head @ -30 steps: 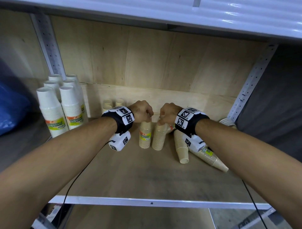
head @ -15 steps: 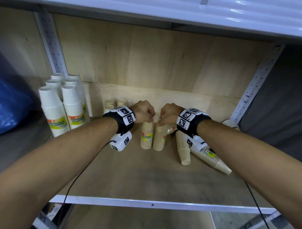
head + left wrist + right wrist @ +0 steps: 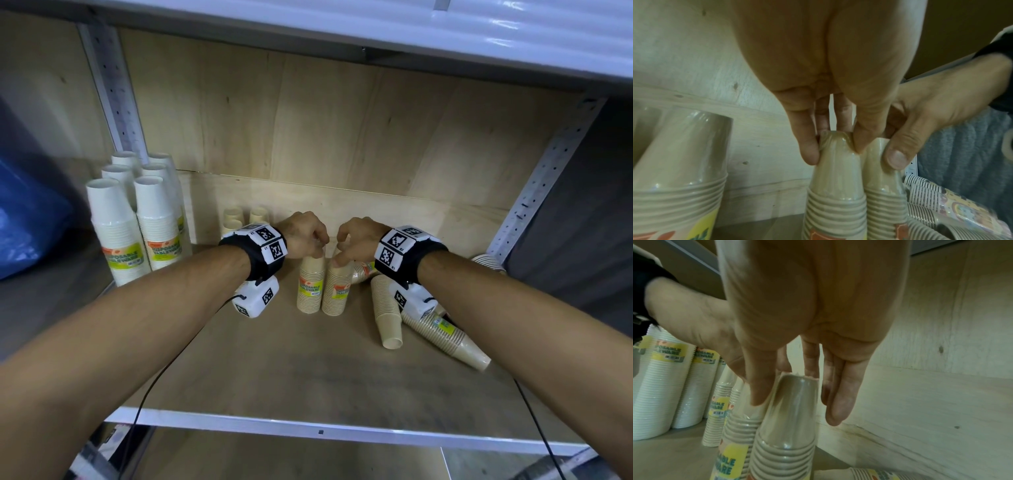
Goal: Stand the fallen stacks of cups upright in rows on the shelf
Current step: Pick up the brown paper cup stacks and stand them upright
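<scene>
Pinching the tops of two upright tan stacks, my left hand [image 3: 305, 234] grips the left stack [image 3: 311, 286] and my right hand [image 3: 359, 240] the right stack [image 3: 337, 291], fingers curled round each; they stand touching mid-shelf [image 3: 274, 370]. The nearest fallen stack [image 3: 388, 310] lies just right of my right hand, its long axis running front to back, closed end toward me, so I judge the right hand takes it.

Black wristbands [image 3: 263, 260], checkered white tags

Cup stacks on the shelf [image 3: 274, 370]
Two tan stacks [image 3: 311, 284] upright at centre, touching; two more [image 3: 388, 313] fallen to their right.
</scene>
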Motion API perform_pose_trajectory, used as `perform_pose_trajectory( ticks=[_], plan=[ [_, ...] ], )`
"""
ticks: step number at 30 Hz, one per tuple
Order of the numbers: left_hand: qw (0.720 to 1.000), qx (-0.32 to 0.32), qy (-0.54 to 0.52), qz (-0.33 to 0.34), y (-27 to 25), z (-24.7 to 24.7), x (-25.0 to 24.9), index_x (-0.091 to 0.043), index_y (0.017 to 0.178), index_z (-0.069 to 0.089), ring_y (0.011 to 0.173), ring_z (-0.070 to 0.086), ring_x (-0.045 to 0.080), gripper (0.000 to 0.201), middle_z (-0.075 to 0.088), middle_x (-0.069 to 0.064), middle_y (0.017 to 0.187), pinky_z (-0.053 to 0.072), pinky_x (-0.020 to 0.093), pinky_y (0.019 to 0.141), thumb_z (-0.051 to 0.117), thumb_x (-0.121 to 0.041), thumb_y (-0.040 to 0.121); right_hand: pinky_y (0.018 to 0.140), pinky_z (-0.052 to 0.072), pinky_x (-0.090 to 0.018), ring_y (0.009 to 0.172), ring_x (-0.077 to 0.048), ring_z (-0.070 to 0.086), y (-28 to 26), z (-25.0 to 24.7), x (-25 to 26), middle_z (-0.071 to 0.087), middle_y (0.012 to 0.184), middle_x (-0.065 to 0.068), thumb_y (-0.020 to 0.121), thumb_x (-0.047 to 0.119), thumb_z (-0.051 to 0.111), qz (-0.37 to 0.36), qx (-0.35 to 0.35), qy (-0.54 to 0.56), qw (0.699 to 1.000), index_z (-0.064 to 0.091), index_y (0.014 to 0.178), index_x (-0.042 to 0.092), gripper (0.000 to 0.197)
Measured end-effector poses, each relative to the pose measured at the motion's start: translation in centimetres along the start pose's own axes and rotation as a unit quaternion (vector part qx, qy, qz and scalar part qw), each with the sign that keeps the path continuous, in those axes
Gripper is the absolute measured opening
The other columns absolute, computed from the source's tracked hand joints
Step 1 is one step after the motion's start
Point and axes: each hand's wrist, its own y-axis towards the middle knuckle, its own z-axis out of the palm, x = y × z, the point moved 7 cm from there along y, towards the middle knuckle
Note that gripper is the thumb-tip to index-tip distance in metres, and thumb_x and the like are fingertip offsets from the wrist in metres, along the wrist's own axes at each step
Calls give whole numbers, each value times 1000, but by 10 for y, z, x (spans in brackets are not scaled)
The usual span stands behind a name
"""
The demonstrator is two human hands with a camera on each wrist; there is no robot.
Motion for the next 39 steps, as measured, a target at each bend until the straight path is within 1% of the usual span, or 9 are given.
perform_pose_trajectory(
  ticks=[2, 7, 11, 15, 20, 26, 32, 36, 39],
  plan=[
    [1000, 0, -2, 0, 0, 0, 0, -15, 117, 70, 95, 57, 13, 31, 68, 1, 114, 42, 22, 78, 71, -20, 86, 60, 41, -23, 90, -17, 56, 1, 1, 1, 57, 107, 0, 74, 35, 80, -5, 9, -8, 1000, 59, 123, 18, 56],
    [1000, -1, 0, 0, 0, 0, -1, -14, 119, 69, 96, 57, 12, 33, 67, 2, 116, 41, 22, 79, 71, -20, 86, 60, 45, -24, 77, -18, 61, 2, 0, 1, 67, 101, -9, 76, 31, 79, -3, 0, -3, 1000, 67, 110, 7, 43],
    [1000, 0, 1, 2, -1, 0, -1, -14, 119, 69, 95, 56, 12, 34, 67, 2, 116, 40, 22, 78, 70, -20, 86, 72, 49, -28, 92, -20, 62, 3, 1, 1, 64, 110, -5, 75, 36, 79, -1, -3, -16, 1000, 63, 118, 11, 52],
    [1000, -3, 7, 2, -1, -1, -2, -14, 118, 70, 92, 55, 12, 32, 67, 1, 112, 40, 22, 76, 70, -20, 87, 58, 40, -21, 91, -15, 57, 4, 1, 5, 58, 101, 4, 75, 29, 79, -19, 15, -12, 1000, 60, 123, 21, 52],
    [1000, 0, 7, -5, -1, -1, -4, -15, 117, 70, 92, 56, 13, 33, 66, 1, 110, 41, 22, 76, 71, -19, 85, 72, 51, -29, 92, -19, 64, 6, 0, 2, 66, 104, -3, 75, 28, 79, -13, 7, 7, 1000, 70, 107, 17, 35],
    [999, 25, 24, -26, -3, -5, -8, -18, 115, 70, 100, 61, 19, 33, 62, 0, 108, 53, 29, 85, 74, -18, 83, 62, 45, -23, 89, -17, 63, 5, -1, 9, 67, 103, -2, 76, 28, 78, -16, 8, -7, 1000, 70, 109, 15, 36],
    [998, 46, 47, -22, -5, -20, -10, -20, 115, 71, 103, 62, 19, 33, 64, 1, 112, 55, 31, 87, 72, -13, 82, 62, 47, -22, 91, -19, 65, 6, -7, 20, 69, 103, -5, 77, 27, 78, -31, 8, -1, 999, 70, 111, 13, 38],
    [997, 36, 51, -50, -11, -42, 2, -20, 113, 72, 101, 62, 18, 31, 62, 0, 110, 53, 26, 80, 72, -13, 82, 58, 45, -22, 78, -15, 64, 12, -13, 33, 67, 90, -1, 76, 28, 79, -42, 2, 19, 999, 70, 107, 13, 35],
    [995, 30, 44, -84, -18, -54, 21, -21, 107, 73, 84, 63, 17, 28, 64, 3, 106, 53, 24, 68, 72, -13, 81, 54, 44, -20, 62, -11, 60, 19, -15, 50, 63, 73, 2, 77, 25, 79, -52, -10, 32, 998, 71, 101, 12, 29]
  ],
)
